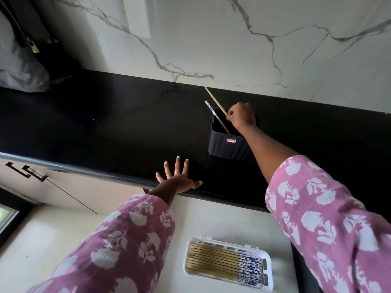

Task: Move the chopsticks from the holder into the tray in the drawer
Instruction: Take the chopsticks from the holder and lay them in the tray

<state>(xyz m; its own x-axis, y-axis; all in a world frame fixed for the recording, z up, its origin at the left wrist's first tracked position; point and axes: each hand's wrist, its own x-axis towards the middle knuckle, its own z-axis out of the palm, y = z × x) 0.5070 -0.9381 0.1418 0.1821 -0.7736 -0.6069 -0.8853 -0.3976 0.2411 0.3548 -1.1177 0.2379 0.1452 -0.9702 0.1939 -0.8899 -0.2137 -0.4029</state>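
Fingers (232,113) of your right hand (242,119) are curling tightly round a plain wooden chopstick (214,100), pinching it just above the mouth of the black holder (228,148). That stick is leaning up and to the left, its free end pointing toward the marble wall (232,39). A blue-patterned chopstick (209,107) is standing tilted inside the holder just beside it, leaning the same way; whether your hand is touching it is not clear. The holder is sitting upright on the black countertop (105,127), near the wall.

Your left hand (178,179) is lying flat on the front edge of the countertop, fingers straight and spread, gripping nothing. A ring (176,172) is showing on one finger.

Below the counter edge, the white tray (191,243) is resting on the pale floor of the drawer (211,214), between your two forearms. A row of chopsticks (213,261) is lying side by side in the tray, wooden ends to the left and blue-patterned ends to the right, filling most of it.

Your left sleeve (127,240) and right sleeve (317,208), both pink with white flowers, are reaching in from the bottom. A grey bag (19,66) is slumping at the far left end of the countertop, and dark handles (27,172) are showing on the cabinet fronts below it.
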